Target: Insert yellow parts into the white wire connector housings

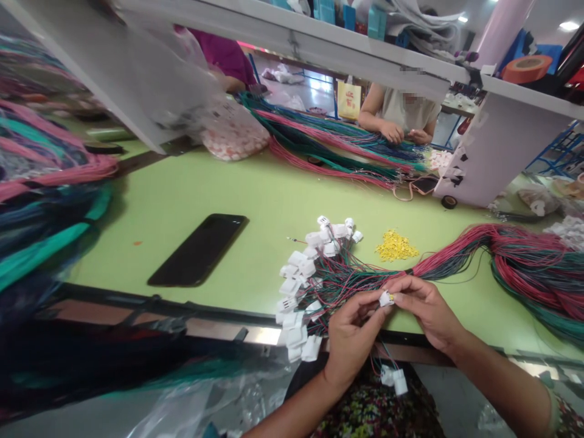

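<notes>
A dark phone (198,250) lies flat on the green table (269,198), apart from the wiring. White connectors (298,267) fan toward the near edge, presumably for easy reach. The left hand (353,333), thumb and fingers closed, steadies the held connector (385,298) near that edge. Yellow pieces (396,245) are heaped beyond, conveniently close. The right hand (431,311) pinches the connector's yellow-marked end; whether it grips a separate piece cannot be told. Rightward trails the wire bundle (458,250), apparently tied to prevent tangling.

own hands (351,331) (426,310): 2 | held connector (385,298): 1 | bunched connectors (296,334): over a dozen | yellow heap (396,246): 1 | large phone (198,250): 1
</notes>
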Demonstrator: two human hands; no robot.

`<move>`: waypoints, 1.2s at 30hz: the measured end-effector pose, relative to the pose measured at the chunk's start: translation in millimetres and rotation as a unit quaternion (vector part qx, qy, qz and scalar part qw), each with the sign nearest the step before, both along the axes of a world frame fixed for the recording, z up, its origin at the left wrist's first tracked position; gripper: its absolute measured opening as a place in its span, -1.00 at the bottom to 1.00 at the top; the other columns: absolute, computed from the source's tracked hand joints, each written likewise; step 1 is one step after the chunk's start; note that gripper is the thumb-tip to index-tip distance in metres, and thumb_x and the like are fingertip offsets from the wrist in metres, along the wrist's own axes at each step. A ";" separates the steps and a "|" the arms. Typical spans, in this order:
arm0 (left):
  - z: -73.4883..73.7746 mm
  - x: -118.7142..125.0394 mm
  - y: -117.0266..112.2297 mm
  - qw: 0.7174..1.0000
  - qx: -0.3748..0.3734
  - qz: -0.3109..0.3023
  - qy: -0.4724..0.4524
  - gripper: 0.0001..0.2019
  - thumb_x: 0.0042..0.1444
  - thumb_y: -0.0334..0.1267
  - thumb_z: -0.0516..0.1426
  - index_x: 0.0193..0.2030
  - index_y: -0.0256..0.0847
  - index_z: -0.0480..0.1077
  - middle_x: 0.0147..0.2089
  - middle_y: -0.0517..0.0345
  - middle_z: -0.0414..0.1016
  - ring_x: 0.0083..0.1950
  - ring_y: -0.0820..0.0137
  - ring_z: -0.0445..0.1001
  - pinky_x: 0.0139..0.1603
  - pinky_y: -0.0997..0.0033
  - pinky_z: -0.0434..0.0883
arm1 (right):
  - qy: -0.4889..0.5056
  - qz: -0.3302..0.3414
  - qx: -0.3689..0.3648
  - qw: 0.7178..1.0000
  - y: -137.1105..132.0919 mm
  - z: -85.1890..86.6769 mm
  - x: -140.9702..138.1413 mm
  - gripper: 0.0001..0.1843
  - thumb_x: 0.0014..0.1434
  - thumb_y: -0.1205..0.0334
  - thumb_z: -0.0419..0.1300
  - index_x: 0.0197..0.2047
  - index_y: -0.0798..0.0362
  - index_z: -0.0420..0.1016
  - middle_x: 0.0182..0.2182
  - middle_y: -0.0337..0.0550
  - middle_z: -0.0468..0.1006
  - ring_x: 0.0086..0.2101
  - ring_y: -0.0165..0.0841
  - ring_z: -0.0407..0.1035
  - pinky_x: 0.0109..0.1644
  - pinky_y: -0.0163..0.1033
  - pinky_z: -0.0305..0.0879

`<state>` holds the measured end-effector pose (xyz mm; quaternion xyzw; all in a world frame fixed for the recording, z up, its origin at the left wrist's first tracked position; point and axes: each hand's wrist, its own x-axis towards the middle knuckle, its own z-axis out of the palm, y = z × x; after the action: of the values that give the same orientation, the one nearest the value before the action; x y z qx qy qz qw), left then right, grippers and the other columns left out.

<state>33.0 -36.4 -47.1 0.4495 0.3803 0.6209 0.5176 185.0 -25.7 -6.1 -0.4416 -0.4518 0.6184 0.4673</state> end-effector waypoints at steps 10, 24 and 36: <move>-0.1 -1.5 0.6 0.996 -0.062 -0.043 -0.056 -0.80 -0.02 -0.43 0.36 -0.22 -0.17 0.61 -0.29 0.17 0.73 -0.29 0.43 0.68 -0.18 0.58 0.58 | -0.147 -0.001 0.180 0.973 2.9 -0.1 4.3 -0.94 0.21 0.23 0.32 -0.26 -0.06 0.65 -0.18 -0.14 0.59 -0.08 -0.27 0.45 0.12 -0.09 0.32; 0.3 0.6 0.0 0.999 -0.044 -0.001 0.000 -0.82 -0.04 -0.40 0.35 -0.24 -0.23 0.58 -0.33 0.12 0.69 -0.32 0.40 0.65 -0.24 0.53 0.57 | -0.046 -0.015 0.055 0.997 -3.1 3.9 -2.0 -0.90 0.13 0.13 0.39 -0.33 -0.05 0.65 -0.11 -0.15 0.53 -0.01 -0.26 0.39 0.15 -0.13 0.28; 0.0 0.0 -0.8 0.999 -0.041 -0.003 -0.001 -0.82 -0.03 -0.38 0.35 -0.24 -0.23 0.57 -0.32 0.09 0.69 -0.32 0.35 0.66 -0.24 0.46 0.59 | -0.099 -0.035 0.099 0.989 -2.8 6.0 -2.5 -0.82 0.13 0.04 0.38 -0.35 -0.04 0.63 -0.15 -0.11 0.56 -0.04 -0.22 0.42 0.15 -0.06 0.31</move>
<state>33.0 -37.1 -47.1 0.4281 0.4038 0.6034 0.5382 182.4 -28.5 -0.1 -0.4677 -0.5396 0.5070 0.4828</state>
